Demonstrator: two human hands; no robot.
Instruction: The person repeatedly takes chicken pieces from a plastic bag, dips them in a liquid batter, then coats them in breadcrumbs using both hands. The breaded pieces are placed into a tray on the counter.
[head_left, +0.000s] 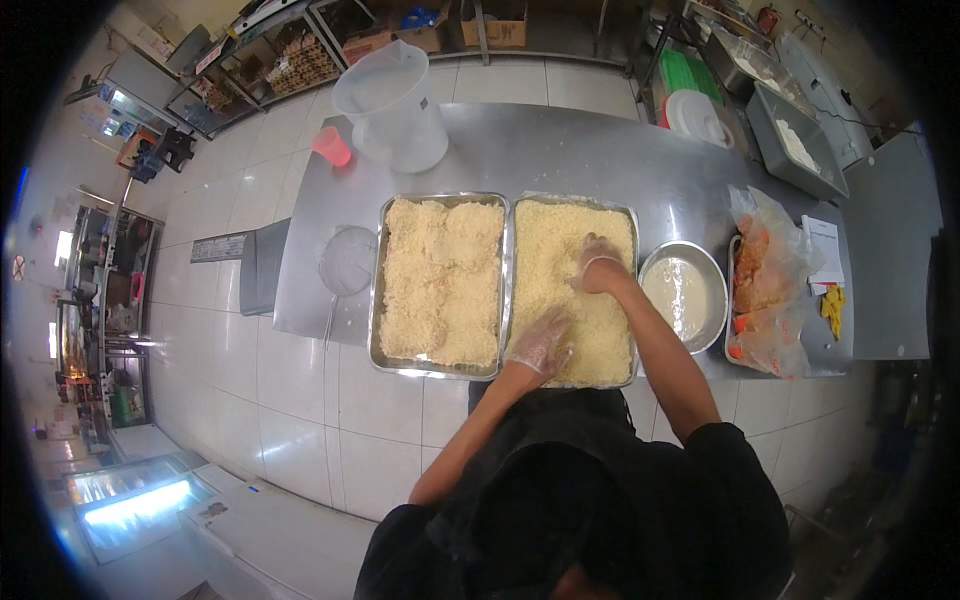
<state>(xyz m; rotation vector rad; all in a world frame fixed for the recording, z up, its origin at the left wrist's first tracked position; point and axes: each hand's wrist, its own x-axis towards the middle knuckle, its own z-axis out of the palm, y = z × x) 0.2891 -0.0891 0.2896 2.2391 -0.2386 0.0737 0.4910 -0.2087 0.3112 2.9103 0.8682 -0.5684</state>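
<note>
Both my hands wear clear plastic gloves and touch the pale breadcrumbs (551, 232) that fill the right-hand metal tray (636, 225). My left hand (541, 343) rests at the tray's near left part, fingers spread on the crumbs. Farther up and to the right, my right hand (598, 259) has its fingers partly in the crumbs. Whether anything lies under either palm is hidden. A second metal tray (373, 330) stands directly left, holding crumb-coated pieces (427, 285). Just right of the crumbs is a round steel bowl (721, 300) of creamy white batter (679, 296).
A wire strainer (347, 260), a pink cup (331, 146) and a large clear plastic jug (397, 112) stand on the left of the steel table (547, 142). At right lie a plastic bag of orange-coloured food (761, 277), a paper sheet (823, 247) and a yellow cloth (832, 309).
</note>
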